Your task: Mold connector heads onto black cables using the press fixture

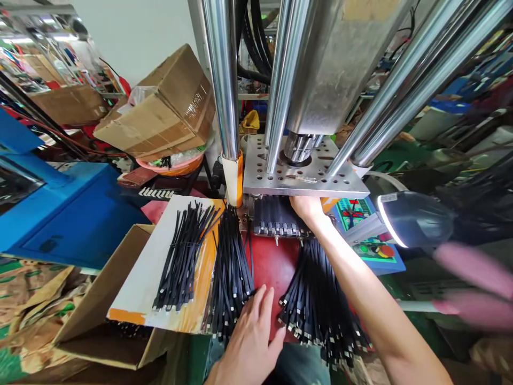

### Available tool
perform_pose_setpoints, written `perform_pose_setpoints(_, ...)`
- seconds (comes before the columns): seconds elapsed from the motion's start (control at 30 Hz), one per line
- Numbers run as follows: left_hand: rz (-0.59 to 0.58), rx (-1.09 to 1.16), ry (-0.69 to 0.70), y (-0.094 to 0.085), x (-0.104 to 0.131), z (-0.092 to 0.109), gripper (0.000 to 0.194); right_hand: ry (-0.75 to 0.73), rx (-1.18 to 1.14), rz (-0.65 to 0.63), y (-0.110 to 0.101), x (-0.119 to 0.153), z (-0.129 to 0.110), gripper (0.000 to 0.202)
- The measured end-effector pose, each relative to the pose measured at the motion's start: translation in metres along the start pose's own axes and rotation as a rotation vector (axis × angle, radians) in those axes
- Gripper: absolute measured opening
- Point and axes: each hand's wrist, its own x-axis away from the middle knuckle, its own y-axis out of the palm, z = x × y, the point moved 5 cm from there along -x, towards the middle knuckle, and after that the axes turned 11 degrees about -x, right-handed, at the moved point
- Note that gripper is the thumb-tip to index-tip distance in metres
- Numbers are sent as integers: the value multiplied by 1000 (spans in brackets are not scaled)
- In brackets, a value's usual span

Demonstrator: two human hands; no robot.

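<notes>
My left hand (254, 334) lies at the front of a red work surface (274, 262), thumb apart from the outstretched fingers and nothing in it. Its fingertips are beside a bundle of black cables (232, 267) with metal plug ends. Under the press's drilled metal plate (304, 184), my right hand (308, 207) reaches to the right end of a black fixture (276, 216); the plate hides its fingers. A row of metal connectors (280, 230) runs along the fixture's front edge. Another fan of black cables (316, 299) spreads below my right forearm.
More black cables (186, 256) lie on a white board (140, 278) at left. An open carton (108, 331) stands below it. Steel columns (226, 80) flank the press. To the right are a control panel (371, 251), a lamp (417, 219) and blurred pink fan blades (476, 289).
</notes>
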Motion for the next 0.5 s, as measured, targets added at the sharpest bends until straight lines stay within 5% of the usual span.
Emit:
perform_pose_setpoints(0.1, 47, 101, 87, -8, 5, 2, 71, -16, 25, 41, -5, 1, -5, 33)
perform_pose_setpoints(0.23, 162, 249, 161, -35, 16, -7, 58, -34, 66, 89, -29, 71, -17, 37)
perform_pose_setpoints(0.4, 440, 290, 172, -92, 12, -28, 60, -160, -113, 417, -109, 168, -71, 19)
perform_pose_setpoints(0.5, 578, 378, 244, -122, -4, -26, 80, -61, -286, 419, -144, 187, -100, 13)
